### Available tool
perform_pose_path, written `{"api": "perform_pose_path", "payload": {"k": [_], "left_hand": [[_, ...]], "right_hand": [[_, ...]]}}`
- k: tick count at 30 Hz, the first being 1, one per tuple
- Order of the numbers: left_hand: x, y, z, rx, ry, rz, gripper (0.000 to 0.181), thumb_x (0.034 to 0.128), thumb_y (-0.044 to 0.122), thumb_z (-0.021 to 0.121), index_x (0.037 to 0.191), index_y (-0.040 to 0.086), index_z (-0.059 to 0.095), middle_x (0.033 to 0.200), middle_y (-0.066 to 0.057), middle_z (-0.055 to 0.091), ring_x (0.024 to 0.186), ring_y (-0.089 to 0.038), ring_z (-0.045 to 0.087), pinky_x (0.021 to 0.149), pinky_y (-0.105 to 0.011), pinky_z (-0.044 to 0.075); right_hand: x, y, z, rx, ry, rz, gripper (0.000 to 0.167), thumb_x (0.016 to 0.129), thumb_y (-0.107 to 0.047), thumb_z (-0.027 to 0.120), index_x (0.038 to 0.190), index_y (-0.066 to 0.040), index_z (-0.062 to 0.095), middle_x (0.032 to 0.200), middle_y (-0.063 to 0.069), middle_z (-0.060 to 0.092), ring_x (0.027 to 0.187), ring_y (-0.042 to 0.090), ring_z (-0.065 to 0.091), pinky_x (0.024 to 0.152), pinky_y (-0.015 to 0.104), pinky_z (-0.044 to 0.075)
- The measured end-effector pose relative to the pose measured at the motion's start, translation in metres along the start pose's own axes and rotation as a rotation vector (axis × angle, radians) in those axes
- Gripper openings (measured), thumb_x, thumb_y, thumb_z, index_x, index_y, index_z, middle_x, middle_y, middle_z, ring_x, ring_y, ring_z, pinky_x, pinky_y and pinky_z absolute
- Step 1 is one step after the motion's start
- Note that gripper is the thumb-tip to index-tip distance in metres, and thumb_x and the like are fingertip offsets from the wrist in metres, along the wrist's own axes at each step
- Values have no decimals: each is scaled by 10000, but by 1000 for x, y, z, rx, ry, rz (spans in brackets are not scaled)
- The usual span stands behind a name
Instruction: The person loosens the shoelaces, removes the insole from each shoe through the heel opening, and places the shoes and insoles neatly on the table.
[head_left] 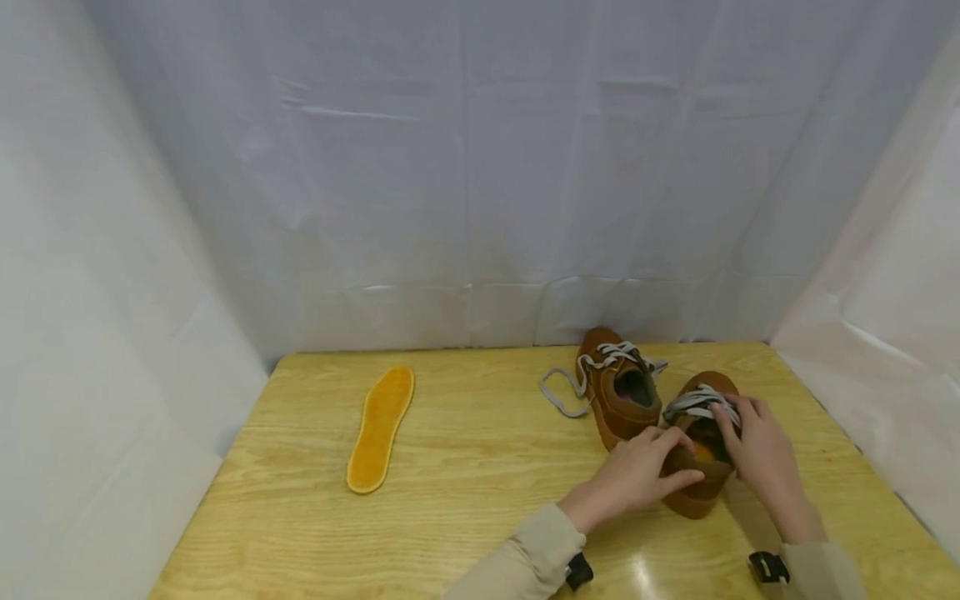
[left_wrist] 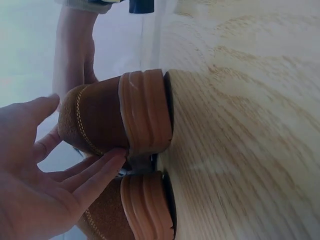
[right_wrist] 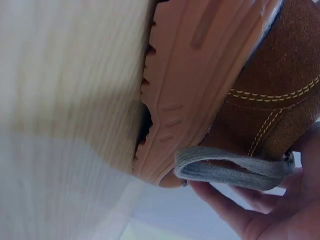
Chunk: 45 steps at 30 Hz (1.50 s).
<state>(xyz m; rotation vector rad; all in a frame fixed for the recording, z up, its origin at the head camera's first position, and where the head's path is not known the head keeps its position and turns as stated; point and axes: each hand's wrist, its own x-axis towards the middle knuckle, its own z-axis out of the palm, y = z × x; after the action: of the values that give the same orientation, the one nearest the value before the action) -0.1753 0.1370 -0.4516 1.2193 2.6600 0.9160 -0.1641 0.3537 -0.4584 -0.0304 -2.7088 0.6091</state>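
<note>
A brown suede shoe (head_left: pixel 692 503) with grey laces stands upright on the table at the right, toe away from me. Around its heel collar, my left hand (head_left: pixel 633 473) holds on with thumb and fingers. My right hand (head_left: pixel 763 450) grips the shoe's right side by the laces, thumb over the opening. Part of an orange insole (head_left: pixel 703 452) shows inside; the rest is hidden. In the right wrist view, a loop of grey lace (right_wrist: pixel 227 172) hangs over the shoe's side near my fingers. The left wrist view shows the stitched heel (left_wrist: pixel 95 117) beside my fingers.
The matching brown shoe (head_left: pixel 600 385) stands just left of the held one, its lace trailing leftward. An orange insole (head_left: pixel 381 429) lies flat on the left part of the wooden table (head_left: pixel 480 467). Pale sheeting (head_left: pixel 465 183) hangs at the back and both sides.
</note>
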Motion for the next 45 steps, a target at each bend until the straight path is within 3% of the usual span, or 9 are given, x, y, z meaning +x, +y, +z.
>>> {"api": "perform_pose_path", "payload": {"k": [8, 13, 21, 26, 30, 33, 37, 40, 45], "left_hand": [[-12, -2, -6, 106, 61, 6, 368, 896, 628, 661, 1065, 305, 612, 963, 156, 602, 700, 43, 467, 570, -122, 372], [-22, -9, -13, 145, 91, 33, 347, 877, 624, 688, 956, 297, 605, 865, 169, 570, 615, 57, 424, 517, -101, 336], [-38, -27, -33, 78, -18, 72, 304, 905, 575, 699, 956, 290, 604, 874, 168, 544, 629, 58, 466, 574, -99, 375], [-42, -33, -40, 69, -63, 52, 300, 913, 581, 684, 988, 303, 598, 912, 164, 543, 670, 38, 478, 589, -127, 389], [-44, -30, -37, 80, -64, 9, 406, 921, 614, 648, 1151, 285, 586, 1044, 154, 593, 708, 42, 506, 607, -133, 412], [-46, -25, -28, 72, -51, -62, 585, 906, 667, 626, 1318, 263, 532, 1203, 132, 610, 840, 22, 596, 669, -158, 478], [-47, -17, -13, 100, -38, -137, 814, 859, 740, 617, 1474, 240, 436, 1349, 66, 604, 1046, -91, 665, 756, -245, 548], [-48, -11, -6, 126, -24, -165, 915, 820, 760, 646, 1524, 241, 378, 1369, 29, 613, 1053, -132, 678, 756, -282, 558], [-47, -11, -3, 132, 12, -186, 941, 775, 730, 724, 1517, 265, 378, 1335, 41, 638, 973, -137, 689, 713, -295, 546]], "right_hand": [[-17, -16, -1, -59, 45, 20, 502, 1081, -336, 495, 1268, 124, 566, 1171, 408, 503, 856, 554, 583, 664, 630, 482], [-28, -31, -7, -100, -28, 68, 556, 1069, -419, 493, 1260, 97, 575, 1150, 404, 503, 669, 376, 586, 514, 471, 473], [-40, -44, -13, -105, -116, 81, 629, 1025, -570, 496, 1288, -8, 598, 1176, 344, 530, 661, 271, 584, 482, 357, 425], [-35, -29, -9, -36, 40, -79, 333, 1074, -328, 523, 1111, -32, 673, 1062, 234, 610, 716, 300, 597, 527, 425, 463], [-20, -8, -2, -4, 162, -202, 181, 1044, -136, 575, 1099, -2, 682, 1073, 242, 627, 871, 434, 599, 699, 583, 485], [-10, 6, 4, -6, 92, -196, 248, 1052, -137, 560, 1216, 22, 654, 1203, 313, 580, 1034, 542, 549, 842, 677, 429], [-1, 19, 7, -13, -120, -124, 393, 1098, -230, 469, 1345, 56, 575, 1317, 378, 500, 1124, 598, 511, 886, 710, 415], [1, 22, 7, 8, -223, -82, 467, 1118, -291, 398, 1387, 66, 536, 1347, 395, 485, 1156, 610, 495, 898, 719, 412], [0, 19, 8, 30, -210, -68, 483, 1120, -306, 383, 1382, 69, 539, 1343, 393, 507, 1180, 605, 485, 932, 715, 397]]}}
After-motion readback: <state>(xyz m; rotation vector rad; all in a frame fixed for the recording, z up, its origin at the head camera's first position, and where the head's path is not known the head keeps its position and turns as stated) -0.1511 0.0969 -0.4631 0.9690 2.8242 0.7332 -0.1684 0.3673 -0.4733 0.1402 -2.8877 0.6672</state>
